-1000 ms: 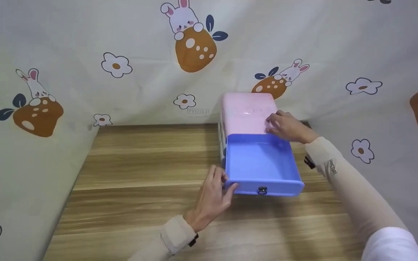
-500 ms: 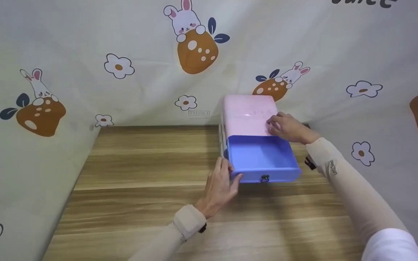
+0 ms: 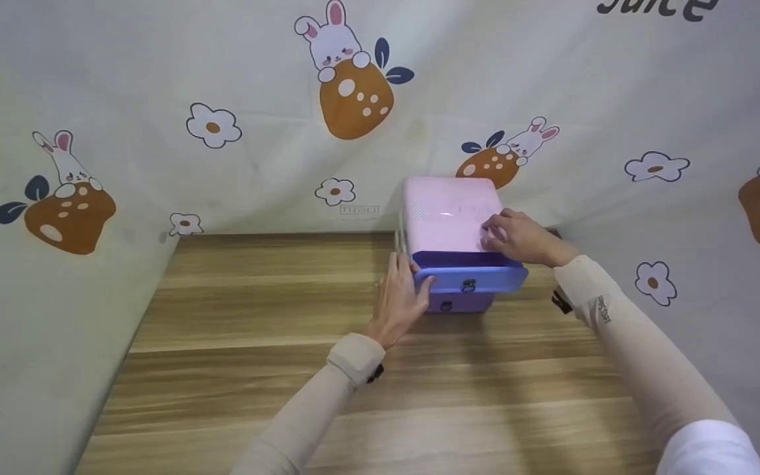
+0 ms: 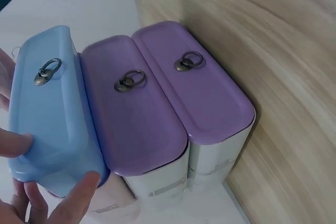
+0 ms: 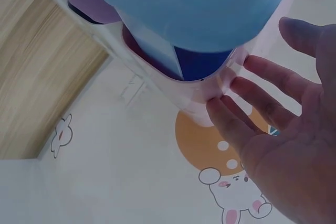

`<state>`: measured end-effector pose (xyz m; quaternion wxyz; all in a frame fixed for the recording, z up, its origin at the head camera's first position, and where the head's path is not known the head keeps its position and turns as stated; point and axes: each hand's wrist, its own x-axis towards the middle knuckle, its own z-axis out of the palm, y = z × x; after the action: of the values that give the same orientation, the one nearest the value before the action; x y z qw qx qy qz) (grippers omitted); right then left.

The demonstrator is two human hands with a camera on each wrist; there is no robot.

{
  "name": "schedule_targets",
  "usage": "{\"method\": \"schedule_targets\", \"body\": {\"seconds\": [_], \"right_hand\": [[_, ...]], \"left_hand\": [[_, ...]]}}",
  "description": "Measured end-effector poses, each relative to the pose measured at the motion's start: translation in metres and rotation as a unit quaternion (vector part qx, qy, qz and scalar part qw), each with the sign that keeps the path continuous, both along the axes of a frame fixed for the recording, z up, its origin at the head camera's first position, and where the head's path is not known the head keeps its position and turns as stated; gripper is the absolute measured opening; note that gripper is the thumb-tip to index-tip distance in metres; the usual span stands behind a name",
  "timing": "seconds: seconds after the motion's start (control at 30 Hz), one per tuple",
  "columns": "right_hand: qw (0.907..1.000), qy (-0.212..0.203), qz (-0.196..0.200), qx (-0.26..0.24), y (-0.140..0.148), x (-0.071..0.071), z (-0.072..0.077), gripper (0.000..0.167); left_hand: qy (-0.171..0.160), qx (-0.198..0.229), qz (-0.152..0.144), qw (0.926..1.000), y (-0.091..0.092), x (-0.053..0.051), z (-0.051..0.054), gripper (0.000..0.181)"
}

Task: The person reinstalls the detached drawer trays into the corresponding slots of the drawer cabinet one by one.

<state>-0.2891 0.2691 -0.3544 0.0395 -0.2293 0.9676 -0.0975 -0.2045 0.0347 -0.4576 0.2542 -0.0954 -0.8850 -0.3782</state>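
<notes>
A small drawer cabinet with a pink top (image 3: 449,208) stands at the back of the table. Its upper blue drawer (image 3: 499,280) sticks partly out, with a dark ring pull (image 4: 48,72) on the front. My left hand (image 3: 401,300) grips the drawer's left front corner, thumb on the front face and fingers along the side. Below it, the left wrist view shows two purple drawers, a middle one (image 4: 136,111) and a bottom one (image 4: 194,82), both pushed in. My right hand (image 3: 522,236) rests its fingertips on the pink top near its right edge, holding nothing.
The cabinet stands on a wood-grain table (image 3: 254,369). Behind it and at both sides hangs a pale cloth (image 3: 254,171) printed with rabbits, flowers and orange strawberries.
My left hand has moved away from me with the blue drawer, which has slid most of the way into the cabinet. A purple drawer front now shows below. My right hand stays on the top.
</notes>
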Motion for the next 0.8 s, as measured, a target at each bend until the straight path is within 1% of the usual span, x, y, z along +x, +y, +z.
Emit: {"method": "schedule_targets", "body": {"seconds": [0.1, 0.23, 0.33, 0.43, 0.53, 0.67, 0.8], "right_hand": [[0.9998, -0.014, -0.011, 0.006, 0.000, -0.001, 0.001, 0.047], [0.9994, -0.026, -0.022, 0.010, 0.002, 0.000, 0.003, 0.060], [0.9989, -0.034, -0.030, 0.013, 0.005, 0.001, 0.004, 0.072], [0.9988, -0.037, -0.028, 0.017, 0.008, 0.001, 0.004, 0.078], [0.9992, -0.032, -0.016, 0.016, 0.009, 0.002, 0.004, 0.076], [0.9996, -0.013, 0.011, 0.021, 0.010, 0.001, 0.004, 0.067], [0.9994, -0.009, 0.011, 0.031, 0.010, 0.000, 0.004, 0.063]], "left_hand": [[-0.012, -0.006, 0.027, 0.9996, 0.001, -0.008, 0.001, 0.030], [-0.022, 0.001, 0.044, 0.9988, 0.004, -0.016, 0.002, 0.035], [-0.029, 0.007, 0.050, 0.9983, 0.005, -0.022, 0.001, 0.039], [-0.032, 0.006, 0.050, 0.9982, 0.006, -0.026, 0.001, 0.041], [-0.033, 0.001, 0.046, 0.9984, 0.007, -0.030, 0.002, 0.037], [-0.032, -0.008, 0.045, 0.9984, 0.008, -0.035, 0.003, 0.031], [-0.025, -0.012, 0.042, 0.9987, 0.008, -0.039, 0.004, 0.030]]}}
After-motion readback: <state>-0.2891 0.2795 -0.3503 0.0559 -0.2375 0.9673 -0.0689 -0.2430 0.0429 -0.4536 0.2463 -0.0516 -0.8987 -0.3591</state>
